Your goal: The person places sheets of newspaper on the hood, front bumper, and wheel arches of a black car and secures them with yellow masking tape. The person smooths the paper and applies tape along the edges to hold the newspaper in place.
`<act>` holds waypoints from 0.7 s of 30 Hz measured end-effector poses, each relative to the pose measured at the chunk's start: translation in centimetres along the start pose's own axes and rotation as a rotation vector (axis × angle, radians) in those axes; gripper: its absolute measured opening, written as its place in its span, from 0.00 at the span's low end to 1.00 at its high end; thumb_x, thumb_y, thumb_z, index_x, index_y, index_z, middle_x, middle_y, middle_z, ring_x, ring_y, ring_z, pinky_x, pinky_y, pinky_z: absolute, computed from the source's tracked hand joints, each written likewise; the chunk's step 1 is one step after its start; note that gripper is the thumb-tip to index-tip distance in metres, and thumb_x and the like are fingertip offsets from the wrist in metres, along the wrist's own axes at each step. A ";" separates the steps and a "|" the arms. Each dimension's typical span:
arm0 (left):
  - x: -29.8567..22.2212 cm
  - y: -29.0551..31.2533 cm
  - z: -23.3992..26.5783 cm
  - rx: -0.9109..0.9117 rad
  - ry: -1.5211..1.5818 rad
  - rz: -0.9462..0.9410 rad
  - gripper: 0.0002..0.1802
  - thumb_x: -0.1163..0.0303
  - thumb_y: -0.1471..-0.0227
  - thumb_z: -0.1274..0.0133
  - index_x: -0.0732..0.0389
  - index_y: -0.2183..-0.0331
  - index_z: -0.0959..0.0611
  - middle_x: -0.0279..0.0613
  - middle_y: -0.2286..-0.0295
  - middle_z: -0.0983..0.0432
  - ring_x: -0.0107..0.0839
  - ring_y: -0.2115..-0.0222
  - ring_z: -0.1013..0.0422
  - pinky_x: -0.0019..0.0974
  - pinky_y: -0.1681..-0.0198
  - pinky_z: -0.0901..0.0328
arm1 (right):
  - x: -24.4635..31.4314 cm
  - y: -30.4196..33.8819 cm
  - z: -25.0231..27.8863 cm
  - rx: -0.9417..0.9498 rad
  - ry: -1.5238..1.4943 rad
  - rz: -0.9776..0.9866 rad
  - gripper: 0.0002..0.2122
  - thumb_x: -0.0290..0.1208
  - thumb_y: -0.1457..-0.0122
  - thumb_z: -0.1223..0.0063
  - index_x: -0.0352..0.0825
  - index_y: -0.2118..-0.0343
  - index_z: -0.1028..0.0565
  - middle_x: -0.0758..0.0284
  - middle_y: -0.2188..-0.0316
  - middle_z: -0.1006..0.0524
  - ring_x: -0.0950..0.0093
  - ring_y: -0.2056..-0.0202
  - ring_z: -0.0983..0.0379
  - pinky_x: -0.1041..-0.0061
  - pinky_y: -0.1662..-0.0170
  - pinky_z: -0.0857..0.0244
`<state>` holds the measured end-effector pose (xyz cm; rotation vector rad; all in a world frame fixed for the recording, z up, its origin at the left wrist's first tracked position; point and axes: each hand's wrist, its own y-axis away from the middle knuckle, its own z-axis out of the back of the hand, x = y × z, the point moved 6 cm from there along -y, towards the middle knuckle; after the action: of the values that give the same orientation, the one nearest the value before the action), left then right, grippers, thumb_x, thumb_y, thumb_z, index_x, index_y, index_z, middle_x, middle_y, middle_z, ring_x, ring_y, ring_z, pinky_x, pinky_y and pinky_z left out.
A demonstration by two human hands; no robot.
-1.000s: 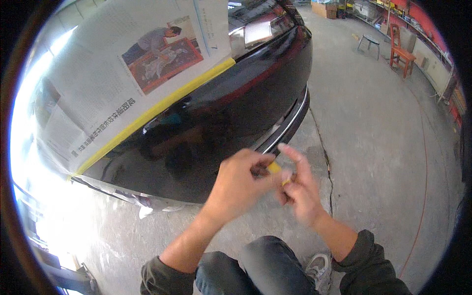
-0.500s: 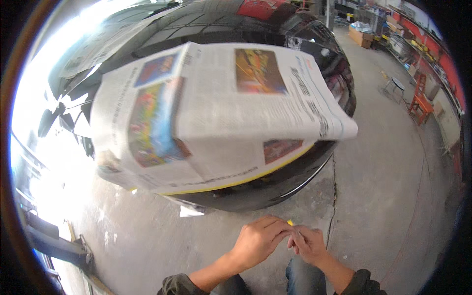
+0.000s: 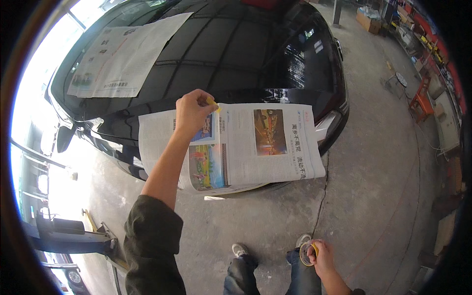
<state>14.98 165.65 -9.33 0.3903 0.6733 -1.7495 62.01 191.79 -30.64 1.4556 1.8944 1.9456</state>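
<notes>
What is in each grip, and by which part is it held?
Left grip: a yellow tape piece, pinched at one end over the newspaper. Right grip: a tape roll, held by its ring's right side.

The near newspaper sheet (image 3: 241, 160), lying on the black car (image 3: 236, 56), carries a bold black headline (image 3: 298, 150) in Chinese characters, running down its 3 o'clock side with finer lines beside it. Small red print (image 3: 306, 117) sits towards that sheet's 2 o'clock corner. Its columns of body type around the colour photo (image 3: 270, 132) are too small to read. The far newspaper sheet (image 3: 130, 59), at 10 o'clock in the view, shows large black characters towards its own 10 and 12 o'clock, slanting red print near its middle, and a black row along its 6 o'clock edge.
</notes>
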 end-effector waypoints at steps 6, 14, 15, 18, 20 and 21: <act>1.3 -2.0 0.8 -0.149 0.041 -0.024 0.14 0.77 0.62 0.30 0.66 0.68 0.14 0.42 0.73 0.18 0.28 0.73 0.23 0.33 0.65 0.28 | 1.7 2.7 2.3 -0.041 0.012 -0.021 0.10 0.32 0.35 0.54 0.31 0.68 0.24 0.64 0.83 0.26 0.81 0.88 0.38 0.80 0.86 0.49; 4.1 -3.8 3.1 -0.310 0.120 0.019 0.44 0.77 0.68 0.26 0.53 0.44 0.21 0.44 0.59 0.24 0.28 0.68 0.26 0.34 0.62 0.28 | 7.3 3.5 4.1 -0.113 0.178 0.009 0.09 0.34 0.38 0.50 0.33 0.68 0.26 0.66 0.84 0.28 0.81 0.88 0.39 0.80 0.87 0.48; 4.9 -4.3 3.0 -0.287 0.178 0.103 0.40 0.76 0.66 0.26 0.53 0.46 0.19 0.43 0.60 0.23 0.30 0.68 0.26 0.35 0.62 0.28 | 8.0 3.6 3.8 -0.150 0.193 -0.019 0.09 0.33 0.36 0.51 0.32 0.67 0.25 0.66 0.83 0.27 0.82 0.88 0.38 0.81 0.86 0.48; 5.5 -6.3 4.4 -0.276 0.110 -0.033 0.25 0.73 0.59 0.30 0.57 0.55 0.14 0.44 0.63 0.21 0.37 0.68 0.23 0.38 0.62 0.27 | 10.2 3.3 -1.2 0.102 0.257 -0.052 0.12 0.40 0.36 0.50 0.35 0.69 0.24 0.68 0.82 0.26 0.77 0.82 0.33 0.77 0.78 0.38; 6.8 -7.2 5.7 -0.259 0.032 0.005 0.12 0.72 0.52 0.35 0.59 0.62 0.14 0.44 0.63 0.21 0.44 0.66 0.23 0.40 0.62 0.28 | 11.6 3.0 -4.9 0.003 0.245 -0.018 0.16 0.40 0.36 0.54 0.38 0.78 0.26 0.70 0.86 0.30 0.79 0.87 0.40 0.76 0.82 0.45; 7.3 -7.0 7.8 -0.358 -0.086 -0.080 0.12 0.71 0.52 0.36 0.59 0.62 0.14 0.44 0.62 0.22 0.45 0.63 0.24 0.41 0.60 0.28 | 12.1 3.5 -7.2 -0.052 0.232 -0.003 0.18 0.40 0.35 0.56 0.39 0.82 0.27 0.72 0.89 0.32 0.79 0.89 0.43 0.76 0.84 0.49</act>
<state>6.85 156.44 -5.82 0.0417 0.9293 -1.6673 52.65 193.05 -19.59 1.2607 1.9126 2.2310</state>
